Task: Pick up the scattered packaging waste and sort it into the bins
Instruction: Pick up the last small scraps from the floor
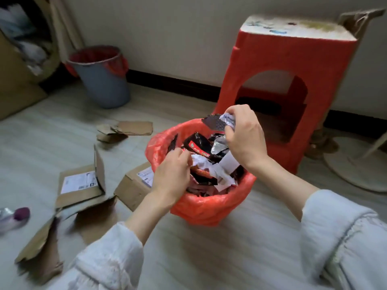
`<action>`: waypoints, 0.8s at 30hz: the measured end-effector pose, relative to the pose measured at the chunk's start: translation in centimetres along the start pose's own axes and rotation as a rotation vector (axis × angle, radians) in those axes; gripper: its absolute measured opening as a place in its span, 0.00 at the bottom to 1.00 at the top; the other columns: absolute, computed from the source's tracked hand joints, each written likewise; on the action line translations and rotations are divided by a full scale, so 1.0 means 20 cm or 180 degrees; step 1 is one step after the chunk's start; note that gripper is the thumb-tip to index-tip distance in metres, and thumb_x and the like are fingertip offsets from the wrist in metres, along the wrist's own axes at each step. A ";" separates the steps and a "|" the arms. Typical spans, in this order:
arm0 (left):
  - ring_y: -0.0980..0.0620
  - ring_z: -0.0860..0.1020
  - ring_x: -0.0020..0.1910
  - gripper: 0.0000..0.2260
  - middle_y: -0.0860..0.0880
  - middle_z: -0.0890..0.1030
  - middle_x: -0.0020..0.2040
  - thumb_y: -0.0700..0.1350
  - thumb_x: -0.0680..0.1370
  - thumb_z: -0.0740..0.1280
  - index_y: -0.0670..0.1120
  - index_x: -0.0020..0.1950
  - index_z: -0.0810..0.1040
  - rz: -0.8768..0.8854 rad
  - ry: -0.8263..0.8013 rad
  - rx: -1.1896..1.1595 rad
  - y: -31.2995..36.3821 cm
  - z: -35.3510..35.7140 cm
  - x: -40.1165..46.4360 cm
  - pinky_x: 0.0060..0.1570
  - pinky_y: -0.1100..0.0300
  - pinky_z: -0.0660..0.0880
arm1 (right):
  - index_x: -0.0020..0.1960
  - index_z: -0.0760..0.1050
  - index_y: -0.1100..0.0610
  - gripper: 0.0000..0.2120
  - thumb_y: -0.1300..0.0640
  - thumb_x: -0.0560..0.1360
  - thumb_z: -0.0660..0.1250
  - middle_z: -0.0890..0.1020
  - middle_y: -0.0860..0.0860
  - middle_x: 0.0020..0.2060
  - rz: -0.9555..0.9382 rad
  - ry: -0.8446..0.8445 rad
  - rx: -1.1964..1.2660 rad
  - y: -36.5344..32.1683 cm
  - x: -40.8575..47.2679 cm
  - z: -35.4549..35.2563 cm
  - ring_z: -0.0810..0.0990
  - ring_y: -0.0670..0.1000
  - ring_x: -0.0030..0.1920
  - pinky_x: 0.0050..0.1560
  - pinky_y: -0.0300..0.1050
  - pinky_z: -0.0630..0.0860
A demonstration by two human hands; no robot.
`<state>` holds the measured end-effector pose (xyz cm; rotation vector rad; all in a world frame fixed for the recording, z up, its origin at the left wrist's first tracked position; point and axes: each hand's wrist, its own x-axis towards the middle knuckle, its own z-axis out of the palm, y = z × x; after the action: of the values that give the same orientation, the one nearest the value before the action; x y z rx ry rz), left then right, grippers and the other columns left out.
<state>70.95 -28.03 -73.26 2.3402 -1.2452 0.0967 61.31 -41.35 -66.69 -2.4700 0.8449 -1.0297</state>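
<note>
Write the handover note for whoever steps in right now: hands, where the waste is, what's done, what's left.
Right hand: above the near bin, gripping a crumpled wrapper.
Left hand: at the near bin's left rim, fingers curled on the white paper inside.
Near bin: red liner, nearly full of wrappers and paper.
Far bin: by the wall; contents not visible.
Done: a lot of wrappers and paper binned.
Left: drop the held wrapper, then clear the floor: flattened cardboard boxes left of the near bin, torn cardboard scraps farther back, and a blurred purple-tipped item at the left edge.
</note>
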 end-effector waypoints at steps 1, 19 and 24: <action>0.42 0.75 0.50 0.06 0.44 0.76 0.49 0.37 0.74 0.62 0.43 0.48 0.77 0.0058 -0.0317 0.0164 0.00 0.04 -0.02 0.46 0.47 0.72 | 0.52 0.73 0.61 0.10 0.66 0.71 0.61 0.76 0.57 0.49 0.0027 -0.0035 -0.0067 0.02 0.01 0.02 0.74 0.59 0.49 0.48 0.52 0.69; 0.42 0.75 0.51 0.13 0.44 0.72 0.57 0.42 0.79 0.57 0.43 0.62 0.70 0.0010 -0.0332 -0.0190 -0.11 -0.04 -0.11 0.46 0.49 0.73 | 0.76 0.44 0.51 0.35 0.34 0.74 0.34 0.46 0.48 0.76 -0.0733 -0.2219 -0.1550 0.06 -0.16 0.22 0.42 0.49 0.76 0.73 0.60 0.38; 0.44 0.73 0.54 0.13 0.44 0.77 0.51 0.46 0.80 0.54 0.45 0.55 0.76 0.0308 -0.0869 0.0442 -0.14 -0.04 -0.12 0.53 0.56 0.63 | 0.76 0.44 0.50 0.43 0.38 0.65 0.24 0.44 0.49 0.76 -0.1027 -0.2530 -0.1614 0.10 -0.24 0.20 0.41 0.48 0.76 0.72 0.57 0.35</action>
<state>71.97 -24.40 -74.28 2.4733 -1.5266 -0.1121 60.83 -39.60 -72.99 -3.1144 0.4759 0.1873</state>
